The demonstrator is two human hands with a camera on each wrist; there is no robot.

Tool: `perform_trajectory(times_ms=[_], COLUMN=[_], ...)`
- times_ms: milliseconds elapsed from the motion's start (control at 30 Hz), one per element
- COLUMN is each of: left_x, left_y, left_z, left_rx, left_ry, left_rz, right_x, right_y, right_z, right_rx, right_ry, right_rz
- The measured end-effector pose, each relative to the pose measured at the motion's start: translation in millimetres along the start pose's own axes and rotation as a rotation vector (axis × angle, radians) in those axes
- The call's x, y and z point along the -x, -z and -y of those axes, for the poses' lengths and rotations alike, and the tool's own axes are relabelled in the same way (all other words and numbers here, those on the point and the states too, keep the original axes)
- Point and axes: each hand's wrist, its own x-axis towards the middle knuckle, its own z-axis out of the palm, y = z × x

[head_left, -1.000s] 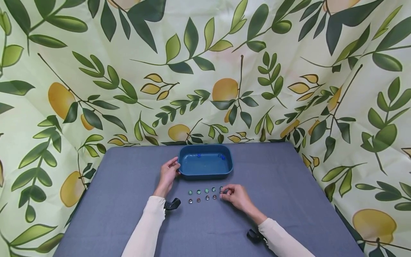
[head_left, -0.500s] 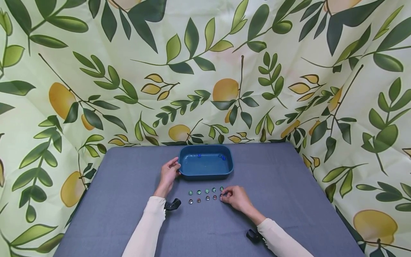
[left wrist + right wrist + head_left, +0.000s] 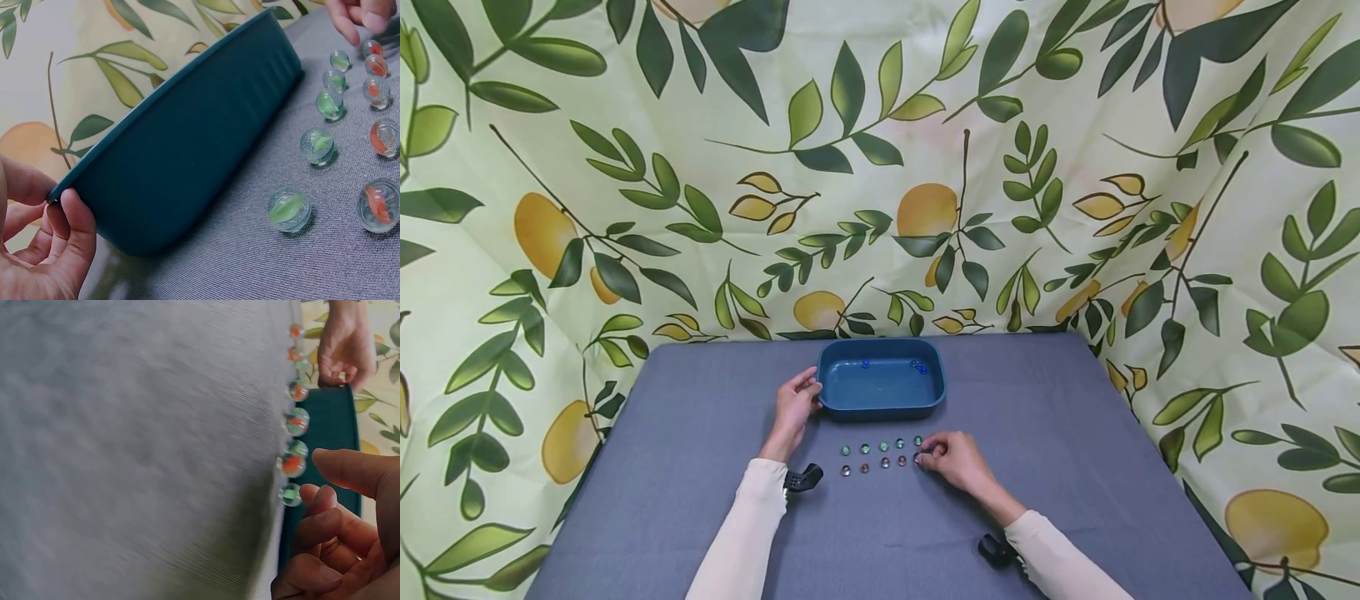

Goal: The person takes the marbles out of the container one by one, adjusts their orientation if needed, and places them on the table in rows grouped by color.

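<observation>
My left hand (image 3: 795, 407) pinches the left rim of a dark blue plastic tub (image 3: 880, 412) between thumb and fingers, plain in the left wrist view. Several green-swirled glass marbles (image 3: 289, 209) form a row in front of the tub. Nearer me, a second row holds several orange-swirled marbles (image 3: 379, 205). My right hand (image 3: 957, 458) is at the right end of both rows. In the right wrist view its thumb stands apart from the bent fingers (image 3: 319, 528), beside the last orange marble (image 3: 292, 465), with nothing held between them. A few blue marbles (image 3: 922, 368) lie inside the tub.
Grey cloth covers the table (image 3: 1037, 400). A leaf-and-fruit printed cloth (image 3: 850, 183) hangs behind and along both sides. The tub sits near the table's back edge. A black wrist camera (image 3: 805, 477) juts out from the left wrist, another (image 3: 994, 550) from the right.
The right hand, earlier at the last orange marble with its fingertips, has drawn slightly back and up, leaving that marble at the row's end. The left hand and tub stay put.
</observation>
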Motion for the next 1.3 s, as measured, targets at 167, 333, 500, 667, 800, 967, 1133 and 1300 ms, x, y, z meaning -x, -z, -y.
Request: perform_trajectory(times_ms=[167, 333, 500, 667, 800, 967, 1133, 1300], left_x=[-0.2, -0.6, -1.6, -1.7, -1.2, -2.1, -2.4, -2.7], left_y=[0.2, 0.1, 1.2, 1.3, 0.5, 1.1, 0.7, 1.2], left_z=[-1.4, -1.4, -0.7, 0.6, 0.9, 0.9, 0.9, 2.0], left_rx=[0.006, 0.006, 0.001, 0.004, 0.003, 0.009, 0.019, 0.022], left_ry=[0.004, 0.005, 0.006, -0.007, -0.010, -0.010, -0.016, -0.020], left_rz=[-0.002, -0.001, 0.000, 0.003, 0.006, 0.008, 0.009, 0.007], right_x=[-3.8, -10.4, -21.0, -37.5, -52.1, -71.4, -88.4, -103.8], right_y=[14, 31, 48, 58, 60, 56, 49, 38], right_z=[9, 23, 36, 46, 55, 66, 76, 81], right_rx=[-0.011, 0.000, -0.010, -0.031, -0.042, -0.070, -0.105, -0.134], right_ry=[-0.002, 0.035, 0.103, 0.154, 0.184, 0.208, 0.211, 0.210], right_rz=[-0.047, -0.079, -0.093, -0.103, -0.115, -0.133, -0.146, -0.146])
